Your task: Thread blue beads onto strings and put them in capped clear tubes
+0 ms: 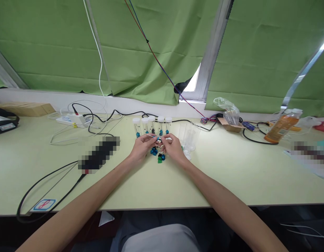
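Close together over the middle of the table, my left hand (pixel 142 148) and my right hand (pixel 173 149) both pinch a small blue and black part (pixel 158 139). A thin metal pin or wire points left from it, above my left fingers; its exact kind is too small to tell. Below my fingertips lie shiny blue pieces (pixel 153 151) and a green piece (pixel 159 160). Behind my hands stand several clear tubes (pixel 137 126) with white caps, each with a small coloured part inside. Uncapped clear tubes (pixel 190 140) and white caps (pixel 187 154) sit beside my right hand.
To the left are a blurred black device (pixel 98 154) with a looping cable and a white power strip (pixel 77 119). An orange bottle (pixel 282 126) leans at the right, near a small cardboard box (pixel 231 126) holding a plastic bag. Cables run along the back edge.
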The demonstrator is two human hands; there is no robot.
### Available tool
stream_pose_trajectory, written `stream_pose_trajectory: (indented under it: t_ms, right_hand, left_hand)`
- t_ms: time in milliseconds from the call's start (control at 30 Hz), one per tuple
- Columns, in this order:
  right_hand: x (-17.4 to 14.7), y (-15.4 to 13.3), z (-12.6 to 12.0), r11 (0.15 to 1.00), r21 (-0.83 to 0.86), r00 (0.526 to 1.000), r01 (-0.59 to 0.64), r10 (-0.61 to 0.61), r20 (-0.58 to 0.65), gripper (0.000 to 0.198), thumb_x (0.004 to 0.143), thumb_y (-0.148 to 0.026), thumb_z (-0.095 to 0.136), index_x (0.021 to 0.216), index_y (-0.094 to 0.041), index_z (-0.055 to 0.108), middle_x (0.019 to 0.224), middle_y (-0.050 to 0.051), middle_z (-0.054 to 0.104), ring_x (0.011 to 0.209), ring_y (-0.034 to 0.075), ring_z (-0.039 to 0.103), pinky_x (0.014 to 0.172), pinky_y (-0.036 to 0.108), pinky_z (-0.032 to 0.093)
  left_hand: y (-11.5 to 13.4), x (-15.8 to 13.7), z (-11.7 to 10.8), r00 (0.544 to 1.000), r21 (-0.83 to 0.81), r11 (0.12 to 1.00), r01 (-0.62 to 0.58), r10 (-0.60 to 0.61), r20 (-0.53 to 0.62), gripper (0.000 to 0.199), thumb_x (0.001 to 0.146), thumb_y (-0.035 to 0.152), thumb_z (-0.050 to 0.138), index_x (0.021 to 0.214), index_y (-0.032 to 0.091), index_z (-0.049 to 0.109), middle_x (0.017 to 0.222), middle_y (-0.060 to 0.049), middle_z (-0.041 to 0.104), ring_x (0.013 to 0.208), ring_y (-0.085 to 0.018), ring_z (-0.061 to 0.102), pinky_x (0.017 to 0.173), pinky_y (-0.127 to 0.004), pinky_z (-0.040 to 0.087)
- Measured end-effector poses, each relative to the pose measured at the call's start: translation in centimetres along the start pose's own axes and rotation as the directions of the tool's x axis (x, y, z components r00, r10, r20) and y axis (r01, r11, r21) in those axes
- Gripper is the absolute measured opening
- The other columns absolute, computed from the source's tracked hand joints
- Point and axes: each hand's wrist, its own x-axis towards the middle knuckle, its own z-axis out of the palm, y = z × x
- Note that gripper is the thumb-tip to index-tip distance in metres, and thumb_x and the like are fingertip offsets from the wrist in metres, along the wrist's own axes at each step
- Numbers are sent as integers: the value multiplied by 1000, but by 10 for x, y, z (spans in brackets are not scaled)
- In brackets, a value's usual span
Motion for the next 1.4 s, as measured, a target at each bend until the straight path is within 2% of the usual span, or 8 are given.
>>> stream_pose_trajectory:
  t_ms: [367,867,1233,1400]
  right_hand:
    - [1,5,0,999,34,999,6,-8,35,30,77,-39,69,91,-20,50,67,-2,66,50,11,59,47,23,47]
    - [2,4,1,997,61,997,-56,53,54,25,84,-41,63,79,-18,53,61,-1,63,46,10,59,43,21,45]
    - [4,5,-1,994,32,993,-102,100,70,46,83,-61,58,65,-19,52,54,-2,56,44,13,58,39,23,43]
    - [4,3,-1,992,59,992,-111,106,72,49,81,-65,58,65,-18,56,54,0,56,45,14,58,39,24,43]
  left_hand:
    - [2,-2,1,999,20,1000,23,-23,-29,40,55,36,89,82,15,68,75,-5,68,70,-17,64,70,-33,51]
    - [-1,1,-2,1000,14,1000,27,-27,6,42,55,35,89,85,13,70,80,-7,70,70,-15,64,82,-35,52]
    - [-1,1,-3,998,4,999,34,-34,52,41,56,35,89,87,14,71,81,-5,70,71,-14,65,83,-34,53]
    - [0,0,-2,997,-2,1000,-1,1,79,40,56,37,89,85,15,71,79,-6,70,72,-17,66,82,-38,54]
